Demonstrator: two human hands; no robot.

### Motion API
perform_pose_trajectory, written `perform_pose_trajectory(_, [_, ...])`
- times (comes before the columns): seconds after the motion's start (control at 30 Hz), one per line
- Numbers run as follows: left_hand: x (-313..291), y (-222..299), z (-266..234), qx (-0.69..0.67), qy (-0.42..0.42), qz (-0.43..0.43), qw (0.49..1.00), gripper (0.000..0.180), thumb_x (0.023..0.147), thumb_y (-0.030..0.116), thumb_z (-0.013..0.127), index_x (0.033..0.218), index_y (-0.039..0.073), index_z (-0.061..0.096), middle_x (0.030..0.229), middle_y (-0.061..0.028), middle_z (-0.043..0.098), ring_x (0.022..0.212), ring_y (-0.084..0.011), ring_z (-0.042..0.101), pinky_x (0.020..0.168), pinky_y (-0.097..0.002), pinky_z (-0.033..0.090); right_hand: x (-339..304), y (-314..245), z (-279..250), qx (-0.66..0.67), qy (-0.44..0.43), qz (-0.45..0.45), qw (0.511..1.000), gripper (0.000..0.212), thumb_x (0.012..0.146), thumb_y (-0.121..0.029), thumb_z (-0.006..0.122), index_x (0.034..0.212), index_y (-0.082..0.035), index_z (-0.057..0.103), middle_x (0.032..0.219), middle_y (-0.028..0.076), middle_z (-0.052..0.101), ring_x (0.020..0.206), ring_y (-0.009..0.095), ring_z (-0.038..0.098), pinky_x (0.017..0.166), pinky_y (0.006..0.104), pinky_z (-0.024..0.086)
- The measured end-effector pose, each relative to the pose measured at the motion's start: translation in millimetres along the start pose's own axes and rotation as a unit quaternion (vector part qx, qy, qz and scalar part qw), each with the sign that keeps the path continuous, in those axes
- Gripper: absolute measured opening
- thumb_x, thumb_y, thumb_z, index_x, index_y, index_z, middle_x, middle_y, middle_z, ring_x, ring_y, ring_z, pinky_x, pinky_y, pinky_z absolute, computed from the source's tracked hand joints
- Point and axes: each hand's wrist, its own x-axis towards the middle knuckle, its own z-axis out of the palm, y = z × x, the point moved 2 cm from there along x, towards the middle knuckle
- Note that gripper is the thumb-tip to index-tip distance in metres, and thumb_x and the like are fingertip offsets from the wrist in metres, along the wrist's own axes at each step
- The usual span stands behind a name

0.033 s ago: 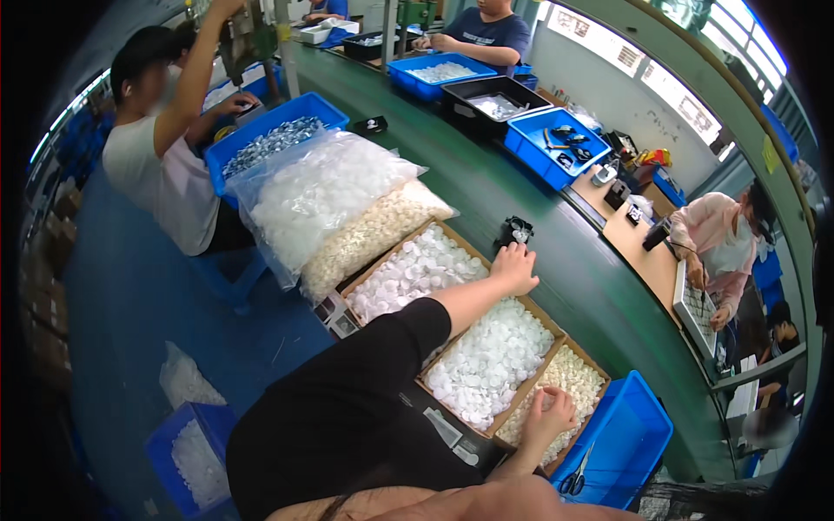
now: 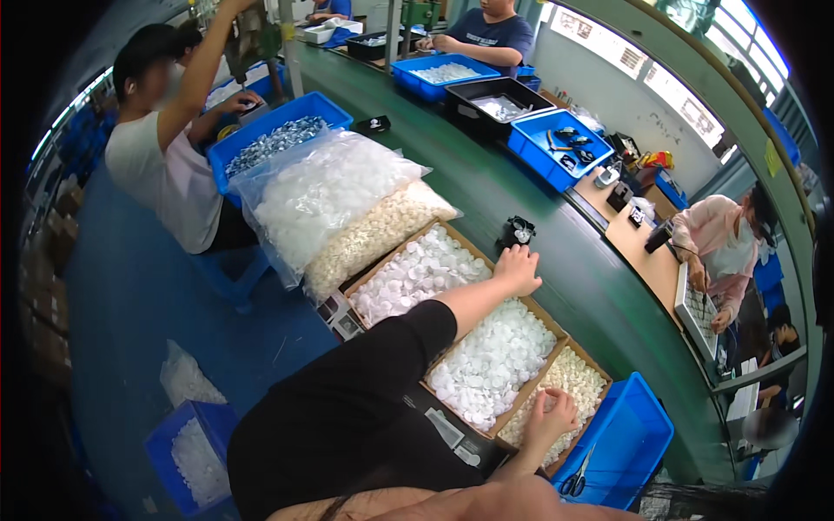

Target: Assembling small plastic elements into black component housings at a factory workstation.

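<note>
On the green belt, my left hand [image 2: 519,272] reaches past the boxes, its fingers closed at the near edge of a small black plastic part [image 2: 517,233]. A clear or whitish piece shows in the top of that part. Over a cardboard box of small cream-coloured pieces [image 2: 584,382], my right hand [image 2: 552,417] has its thumb and fingers drawn together; what lies between them is hidden. Two box sections between my arms hold white, round, thin pieces [image 2: 491,365] and more white discs [image 2: 421,273].
Scissors [image 2: 577,476] lie in a blue bin [image 2: 638,425] at the right. Bags of white pieces [image 2: 334,187] and cream pieces [image 2: 373,239] lie beyond the boxes. Another blue bin [image 2: 323,102] holds metal parts. Co-workers [image 2: 165,165] sit around the belt [image 2: 608,286].
The whole view has shifted very slightly. Both hands stay at the same places, relative to the black part and the boxes.
</note>
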Motion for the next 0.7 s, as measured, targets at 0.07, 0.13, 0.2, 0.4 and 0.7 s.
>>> perform_pose_trajectory(0.07, [1.2, 0.4, 0.8, 0.007, -0.009, -0.005, 1.000, 0.045, 0.093, 0.043, 0.068, 0.121, 0.008, 0.067, 0.123, -0.0144, 0.067, 0.121, -0.0318, 0.062, 0.102, -0.0454, 0.048, 0.6, 2.1, 0.5, -0.004, 0.006, -0.015, 1.000, 0.015, 0.088, -0.026, 0.075, 0.099, -0.017, 0.070, 0.107, 0.002, 0.067, 0.113, 0.026, 0.058, 0.100, 0.0470, 0.032])
perform_pose_trajectory(0.13, [4.6, 2.6, -0.6, -0.017, -0.038, -0.022, 0.999, 0.040, 0.093, 0.042, 0.068, 0.116, 0.010, 0.070, 0.117, -0.0127, 0.070, 0.116, -0.0311, 0.066, 0.099, -0.0452, 0.051, 0.2, 2.6, -0.2, -0.016, 0.016, -0.032, 0.999, 0.013, 0.087, -0.024, 0.075, 0.097, -0.017, 0.070, 0.104, 0.001, 0.066, 0.110, 0.025, 0.059, 0.099, 0.0461, 0.032])
perform_pose_trajectory(0.2, [3.6, 0.5, 0.0, -0.044, -0.047, -0.039, 0.997, 0.031, 0.092, 0.040, 0.068, 0.106, 0.014, 0.076, 0.103, -0.0105, 0.077, 0.103, -0.0309, 0.074, 0.092, -0.0451, 0.057, 0.9, 5.4, 1.5, -0.011, 0.002, -0.029, 1.000, 0.014, 0.086, -0.024, 0.075, 0.098, -0.018, 0.069, 0.106, 0.001, 0.066, 0.112, 0.025, 0.059, 0.099, 0.0471, 0.031])
perform_pose_trajectory(0.4, [-1.4, 4.8, -3.5, -0.052, -0.063, -0.047, 0.996, 0.033, 0.093, 0.040, 0.068, 0.107, 0.012, 0.079, 0.107, -0.0138, 0.079, 0.104, -0.0327, 0.075, 0.092, -0.0446, 0.058, -3.5, 7.2, -0.4, -0.004, -0.010, -0.020, 1.000, 0.012, 0.088, -0.017, 0.072, 0.100, -0.017, 0.069, 0.105, 0.000, 0.067, 0.110, 0.024, 0.060, 0.098, 0.0465, 0.031])
perform_pose_trajectory(0.7, [-0.9, 2.1, -4.1, -0.054, -0.059, -0.043, 0.996, 0.037, 0.094, 0.042, 0.068, 0.105, 0.009, 0.080, 0.107, -0.0157, 0.079, 0.103, -0.0334, 0.076, 0.091, -0.0442, 0.059, -0.8, -1.3, -5.2, 0.020, -0.015, -0.026, 0.999, 0.010, 0.096, -0.012, 0.063, 0.103, -0.014, 0.070, 0.103, 0.002, 0.068, 0.105, 0.024, 0.062, 0.098, 0.0437, 0.032])
